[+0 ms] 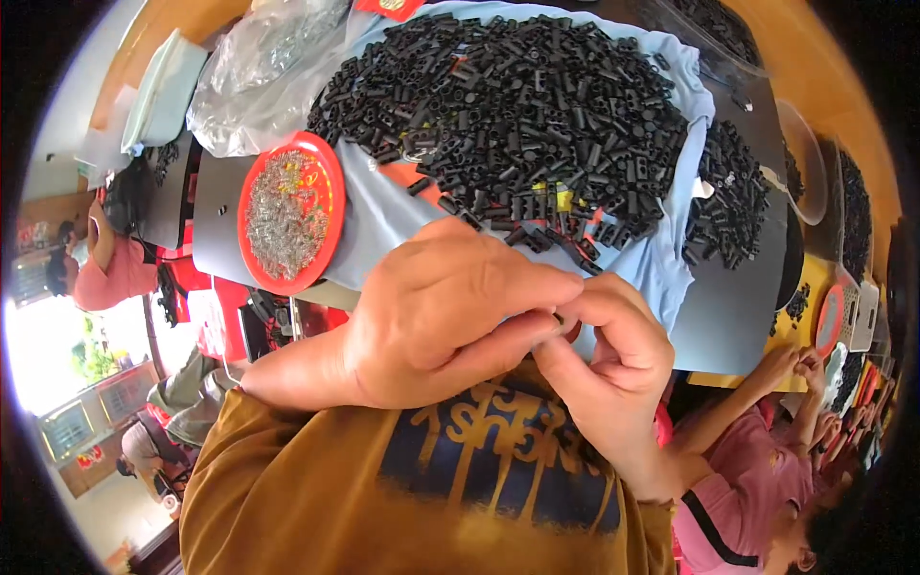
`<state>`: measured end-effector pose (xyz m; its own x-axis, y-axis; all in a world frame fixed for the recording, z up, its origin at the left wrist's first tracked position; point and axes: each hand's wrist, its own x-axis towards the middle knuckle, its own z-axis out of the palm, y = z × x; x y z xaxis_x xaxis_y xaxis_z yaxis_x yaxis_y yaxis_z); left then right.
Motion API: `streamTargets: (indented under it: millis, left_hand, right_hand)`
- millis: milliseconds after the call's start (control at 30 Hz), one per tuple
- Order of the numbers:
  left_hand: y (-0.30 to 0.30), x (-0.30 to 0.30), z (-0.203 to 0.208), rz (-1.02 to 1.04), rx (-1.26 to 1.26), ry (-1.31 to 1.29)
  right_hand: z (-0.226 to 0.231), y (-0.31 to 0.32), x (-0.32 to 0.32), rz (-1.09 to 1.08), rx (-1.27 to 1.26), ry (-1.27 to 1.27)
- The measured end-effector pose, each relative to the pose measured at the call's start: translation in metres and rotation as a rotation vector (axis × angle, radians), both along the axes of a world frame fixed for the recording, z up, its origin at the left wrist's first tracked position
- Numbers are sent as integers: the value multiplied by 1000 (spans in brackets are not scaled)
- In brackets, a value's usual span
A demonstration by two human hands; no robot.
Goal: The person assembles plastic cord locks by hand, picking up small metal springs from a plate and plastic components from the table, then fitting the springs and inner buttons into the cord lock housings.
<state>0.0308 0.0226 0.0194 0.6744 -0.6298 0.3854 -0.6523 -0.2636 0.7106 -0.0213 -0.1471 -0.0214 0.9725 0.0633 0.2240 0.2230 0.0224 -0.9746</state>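
Head view: left fingers (513,349), right fingers (567,369) tight on dark piece (559,318); blue cloth (362,192) on table (733,331), window (43,331) leftward.

- Daylight brightens the scene; the window (48,331) at the far left is blown out to white, washing out the wall around it.
- The hands (436,311) are evenly lit, with soft shading beneath the fingers and no hard shadows.
- Highlights glint on the clear plastic bag (259,91) and the metal pieces (286,225); the grey surface (721,331) carries a faint sheen.
- The heap of black parts (517,115) stays dark, yet its nearer edges read fairly crisply.
- Fisheye distortion bows straight lines toward a black rim.
- At lower right, people in pink (757,479) look stretched, dimmer and softer in detail.
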Motion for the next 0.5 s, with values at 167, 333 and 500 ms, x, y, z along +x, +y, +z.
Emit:
streamTargets:
  millis: [167, 333, 500]
  left_hand:
    - [-19, 1, 2, 23, 89, -92]
    - [-34, 3, 1, -23, 125, -83]
    - [-54, 13, -7, -125, 76, -121]
  right_hand:
    - [-3, -10, 0, -46, -19, -28]
    - [-9, -24, -5, -110, -5, -33]
    - [-13, -44, -12, -190, -37, -25]
